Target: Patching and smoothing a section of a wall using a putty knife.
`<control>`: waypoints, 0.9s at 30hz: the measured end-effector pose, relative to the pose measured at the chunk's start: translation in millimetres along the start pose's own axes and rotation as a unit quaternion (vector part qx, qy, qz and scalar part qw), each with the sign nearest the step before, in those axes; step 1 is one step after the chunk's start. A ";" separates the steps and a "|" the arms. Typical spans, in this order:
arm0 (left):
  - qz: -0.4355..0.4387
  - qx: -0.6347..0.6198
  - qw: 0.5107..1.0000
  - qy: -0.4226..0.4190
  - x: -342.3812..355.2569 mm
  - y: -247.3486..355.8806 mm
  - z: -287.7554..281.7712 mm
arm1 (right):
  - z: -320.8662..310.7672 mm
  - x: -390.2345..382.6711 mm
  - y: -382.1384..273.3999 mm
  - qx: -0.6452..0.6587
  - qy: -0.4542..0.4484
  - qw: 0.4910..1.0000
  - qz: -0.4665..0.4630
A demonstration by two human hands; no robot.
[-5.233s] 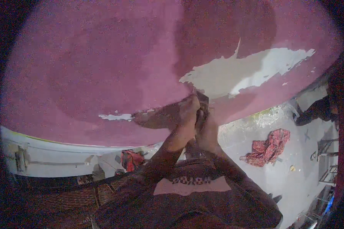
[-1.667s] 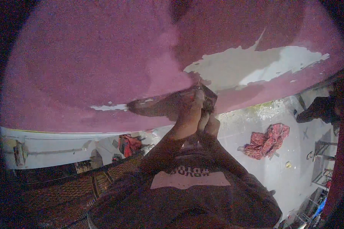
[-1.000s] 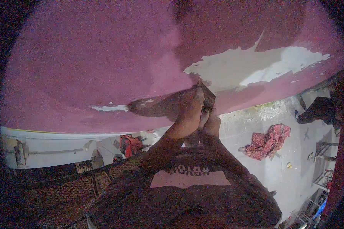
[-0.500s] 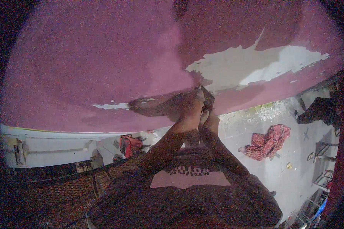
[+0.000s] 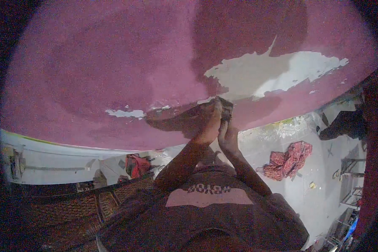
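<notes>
My left hand (image 5: 211, 125) is closed on a dark, flat scraper-like tool (image 5: 226, 106), its fingers reaching up toward the blade. My right hand (image 5: 230, 135) is closed on the lower part of the same tool, just right of and below the left. The blade meets a pink painted surface (image 5: 101, 63) that fills the upper view. The paint is flaked, showing a large pale patch (image 5: 248, 75) right of the tool and a smaller one (image 5: 126, 114) to the left. A thin pale strip (image 5: 205, 100) lies at the blade's tip. Shadow and my fingers hide much of the tool.
Below the pink surface lies a pale floor (image 5: 294, 206) with a crumpled red patterned cloth (image 5: 287, 161). A red bag-like item (image 5: 136, 166) is at lower left, above brown mesh panels (image 5: 63, 210). Dark material (image 5: 340, 126) and metal racking (image 5: 348, 189) stand at the right.
The blade now sits at a flatter angle, and a thin pale strip shows at its tip that was not visible earlier. The view has shifted slightly. Both hands remain on the tool.
</notes>
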State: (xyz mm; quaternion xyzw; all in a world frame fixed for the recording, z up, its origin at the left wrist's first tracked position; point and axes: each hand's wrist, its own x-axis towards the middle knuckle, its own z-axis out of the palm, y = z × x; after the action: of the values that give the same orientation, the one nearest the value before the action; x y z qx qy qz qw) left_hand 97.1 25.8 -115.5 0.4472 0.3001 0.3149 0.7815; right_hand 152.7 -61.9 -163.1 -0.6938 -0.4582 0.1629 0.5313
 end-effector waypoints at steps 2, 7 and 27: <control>0.107 0.241 0.965 -0.005 -7.5 6.3 -6.0 | -3.8 -6.1 7.4 0.086 0.027 0.996 0.011; 0.070 0.463 0.883 -0.015 -36.2 60.3 -6.7 | -44.1 -1.5 17.2 0.092 0.041 0.995 -0.021; 0.606 0.628 0.419 0.250 18.6 61.5 -35.3 | -206.9 64.2 -16.0 -0.094 0.116 0.970 -0.191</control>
State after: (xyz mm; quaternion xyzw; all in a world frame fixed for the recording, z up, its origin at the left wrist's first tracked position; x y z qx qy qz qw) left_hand 68.4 82.6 -79.2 0.7815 0.2477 0.5291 -0.2189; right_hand 326.6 -131.3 -53.0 -0.6542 -0.5305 -0.0673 0.5349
